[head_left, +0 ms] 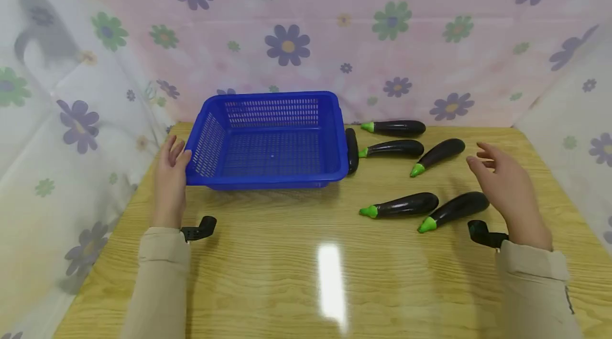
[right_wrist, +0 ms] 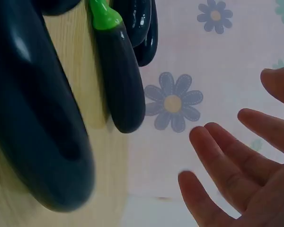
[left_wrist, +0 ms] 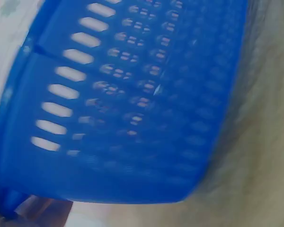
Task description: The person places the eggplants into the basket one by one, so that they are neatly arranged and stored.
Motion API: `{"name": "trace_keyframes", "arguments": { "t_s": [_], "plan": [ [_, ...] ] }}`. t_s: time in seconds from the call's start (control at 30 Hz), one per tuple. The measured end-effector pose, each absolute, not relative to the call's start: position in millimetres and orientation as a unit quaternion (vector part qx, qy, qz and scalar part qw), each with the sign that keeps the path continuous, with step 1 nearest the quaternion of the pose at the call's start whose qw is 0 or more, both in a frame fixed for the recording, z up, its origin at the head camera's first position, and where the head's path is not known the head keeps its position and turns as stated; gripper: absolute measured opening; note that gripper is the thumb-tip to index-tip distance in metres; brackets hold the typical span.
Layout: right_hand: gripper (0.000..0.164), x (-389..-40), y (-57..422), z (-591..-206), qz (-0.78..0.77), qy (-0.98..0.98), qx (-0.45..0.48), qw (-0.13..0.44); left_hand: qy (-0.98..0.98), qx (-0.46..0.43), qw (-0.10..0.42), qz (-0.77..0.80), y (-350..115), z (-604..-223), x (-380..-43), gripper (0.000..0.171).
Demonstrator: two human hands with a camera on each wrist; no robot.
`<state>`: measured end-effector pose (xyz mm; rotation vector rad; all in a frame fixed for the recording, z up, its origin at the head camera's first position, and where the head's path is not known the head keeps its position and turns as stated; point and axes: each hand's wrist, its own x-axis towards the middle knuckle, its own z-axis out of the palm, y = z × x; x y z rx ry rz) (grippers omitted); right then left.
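At the left of the table is a blue plastic basket (head_left: 272, 181) with slotted walls and nothing inside. My left hand (head_left: 170, 190) grips its left rim at the front corner, thumb by the edge. In the left wrist view the basket's wall (left_wrist: 123, 177) hides most of that hand. Dark eggplants with green stems lie to the right; my right hand (head_left: 509, 185) hovers beside them, fingers loosely bent and holding nothing. Nearest to it are the front-right eggplant (head_left: 461, 209) and a slanted eggplant (head_left: 440, 155). The right wrist view shows its fingers apart from an eggplant (right_wrist: 120, 80).
One eggplant (head_left: 352, 150) lies close against the basket's right side, partly hidden. Two more, a back eggplant (head_left: 401, 127) and a middle eggplant (head_left: 397, 148), lie near the flowered cloth (head_left: 392, 84). Another eggplant (head_left: 406, 205) lies in front on the wooden table (head_left: 268, 270).
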<state>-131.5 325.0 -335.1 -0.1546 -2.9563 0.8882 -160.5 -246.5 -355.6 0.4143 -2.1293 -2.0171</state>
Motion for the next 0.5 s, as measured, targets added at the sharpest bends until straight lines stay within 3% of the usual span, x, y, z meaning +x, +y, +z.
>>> {"name": "trace_keyframes", "arguments": {
  "t_s": [0.13, 0.5],
  "plan": [
    [0.067, -127.2, 322.4, -347.0, 0.301, -0.951, -0.07, 0.016, -0.596, 0.155, 0.094, -0.782, -239.7, -377.6, -157.6, 0.055],
    [0.063, -122.0, 312.8, -369.0, 0.452, -0.888, -0.087, -0.026, -0.423, 0.101, 0.188, -0.88, -210.4, -422.4, -156.1, 0.052]
  ]
}}
